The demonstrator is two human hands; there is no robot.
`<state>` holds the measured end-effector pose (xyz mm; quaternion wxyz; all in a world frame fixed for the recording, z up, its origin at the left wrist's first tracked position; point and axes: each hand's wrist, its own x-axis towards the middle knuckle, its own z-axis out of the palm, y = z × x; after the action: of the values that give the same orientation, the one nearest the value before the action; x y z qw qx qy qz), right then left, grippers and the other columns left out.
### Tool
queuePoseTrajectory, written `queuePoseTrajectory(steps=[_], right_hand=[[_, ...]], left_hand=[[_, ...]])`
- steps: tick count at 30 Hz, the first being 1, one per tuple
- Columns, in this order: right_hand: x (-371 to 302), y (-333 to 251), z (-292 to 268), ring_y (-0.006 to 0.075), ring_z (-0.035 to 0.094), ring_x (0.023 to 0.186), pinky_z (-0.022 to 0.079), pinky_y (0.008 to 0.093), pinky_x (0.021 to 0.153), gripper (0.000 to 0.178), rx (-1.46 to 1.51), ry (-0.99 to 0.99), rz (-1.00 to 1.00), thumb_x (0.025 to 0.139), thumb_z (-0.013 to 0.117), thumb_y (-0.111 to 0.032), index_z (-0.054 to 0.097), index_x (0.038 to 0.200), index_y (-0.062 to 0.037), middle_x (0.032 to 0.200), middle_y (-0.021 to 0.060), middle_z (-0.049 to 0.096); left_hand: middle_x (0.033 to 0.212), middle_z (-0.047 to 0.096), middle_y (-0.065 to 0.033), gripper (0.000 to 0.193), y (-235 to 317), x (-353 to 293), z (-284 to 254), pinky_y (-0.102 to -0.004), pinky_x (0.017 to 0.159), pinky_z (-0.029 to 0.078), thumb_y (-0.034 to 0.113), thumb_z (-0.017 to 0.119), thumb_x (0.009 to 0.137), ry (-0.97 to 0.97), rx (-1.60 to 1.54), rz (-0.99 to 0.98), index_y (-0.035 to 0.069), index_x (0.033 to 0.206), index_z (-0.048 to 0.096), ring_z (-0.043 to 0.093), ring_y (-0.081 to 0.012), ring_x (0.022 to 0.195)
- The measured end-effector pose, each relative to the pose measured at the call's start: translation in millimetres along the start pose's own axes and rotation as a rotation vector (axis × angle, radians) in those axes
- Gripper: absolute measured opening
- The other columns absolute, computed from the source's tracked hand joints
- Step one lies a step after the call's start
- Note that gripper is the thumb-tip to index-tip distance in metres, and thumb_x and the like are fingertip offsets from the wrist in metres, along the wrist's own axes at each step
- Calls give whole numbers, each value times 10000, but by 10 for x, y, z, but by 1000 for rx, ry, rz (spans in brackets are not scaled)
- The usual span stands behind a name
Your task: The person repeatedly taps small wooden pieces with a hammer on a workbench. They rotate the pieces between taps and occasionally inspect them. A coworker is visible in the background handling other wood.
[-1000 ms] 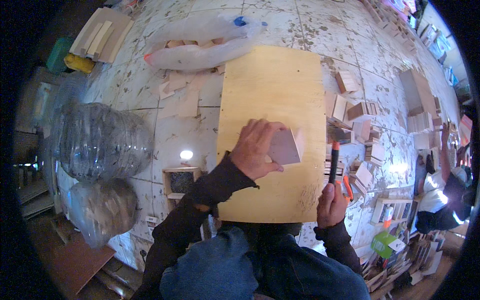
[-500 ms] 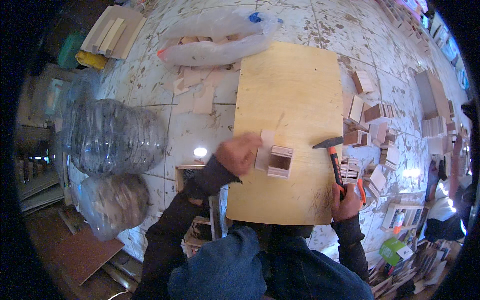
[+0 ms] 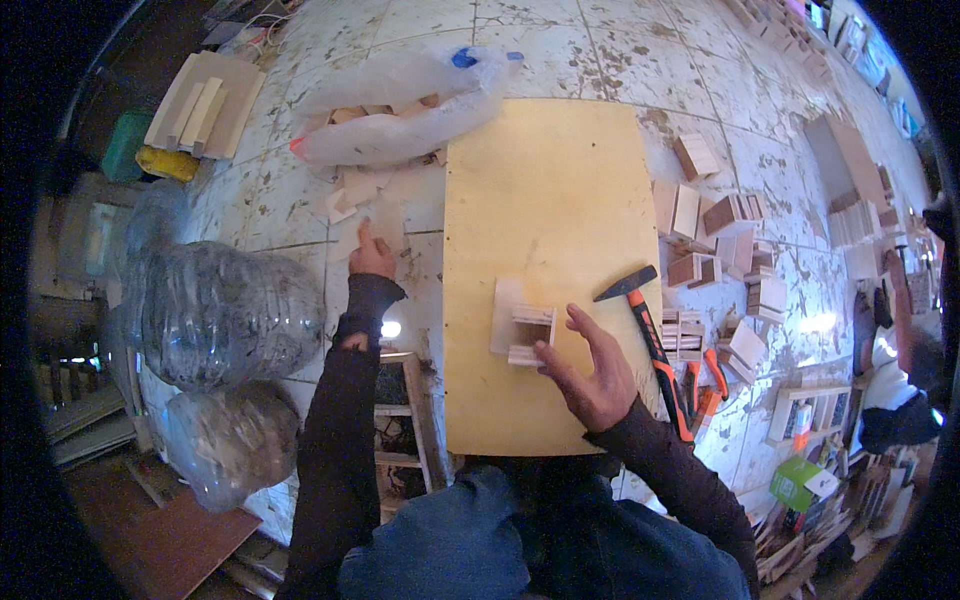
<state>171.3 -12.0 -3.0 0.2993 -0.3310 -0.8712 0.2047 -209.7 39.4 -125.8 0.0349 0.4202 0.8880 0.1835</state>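
My right hand (image 3: pixel 597 375) is open, fingers spread, with its fingertips at the right side of a small wooden box (image 3: pixel 530 318). The box lies on the yellow board with its hollow showing. A thin wooden panel (image 3: pixel 505 300) lies flat against its left side. Off the board to the left, my left hand (image 3: pixel 372 255) reaches over thin wooden panels (image 3: pixel 388 222) on the floor. One finger is stretched out onto them; the other fingers are partly hidden. A hammer (image 3: pixel 648 335) with an orange and black handle rests along the board's right edge.
The yellow board (image 3: pixel 560 200) lies before my knees. Several small wooden boxes (image 3: pixel 735 215) and orange-handled pliers (image 3: pixel 715 372) are at its right. Beyond its far left corner lies a clear plastic bag (image 3: pixel 400 135) of wood pieces. Wrapped bundles (image 3: pixel 230 310) stand at left.
My left hand has moved from beside the box to the floor panels at left. My right hand has let go of the hammer and moved left to the box.
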Motion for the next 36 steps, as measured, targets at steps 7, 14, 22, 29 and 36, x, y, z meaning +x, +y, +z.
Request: queuePoseTrajectory(steps=[7, 14, 22, 29, 36], right_hand=[[98, 159, -30, 336, 619, 991, 520, 382, 826, 391, 39, 191, 20, 780, 678, 18, 594, 1159, -33, 1147, 204, 597], [130, 6, 5, 279, 664, 933, 553, 323, 754, 264, 105, 314, 149, 795, 666, 59, 644, 1050, -6, 1043, 175, 638], [113, -25, -39, 242, 664, 839, 549, 300, 687, 250, 120, 309, 220, 769, 648, 90, 685, 985, -30, 969, 149, 637], [150, -21, -47, 253, 668, 794, 550, 311, 658, 254, 126, 319, 220, 781, 641, 68, 679, 1007, -39, 964, 137, 635], [192, -10, -29, 243, 669, 796, 542, 304, 672, 224, 89, 378, 178, 752, 674, 78, 687, 946, -32, 915, 124, 663]], left_hand=[[940, 670, -67, 316, 1183, -1137, -926, -285, 631, 525, 136, 544, 947, -211, -1216, 91, 39, 1246, 582, 644, -138, 726], [1033, 672, -167, 367, 1502, -1909, -979, -320, 777, 536, 129, 679, 858, -226, -891, 268, -2, 1194, 610, 667, -204, 878], [962, 696, -175, 313, 1405, -2060, -822, -326, 729, 557, 80, 762, 773, -93, -759, 415, 24, 1071, 683, 702, -255, 846], [905, 704, -159, 244, 1472, -2068, -837, -305, 698, 558, 56, 779, 748, -6, -759, 409, 29, 981, 712, 708, -243, 802], [887, 702, -165, 233, 1468, -2094, -749, -307, 706, 558, 60, 785, 743, 48, -785, 373, 36, 964, 714, 707, -246, 805]])
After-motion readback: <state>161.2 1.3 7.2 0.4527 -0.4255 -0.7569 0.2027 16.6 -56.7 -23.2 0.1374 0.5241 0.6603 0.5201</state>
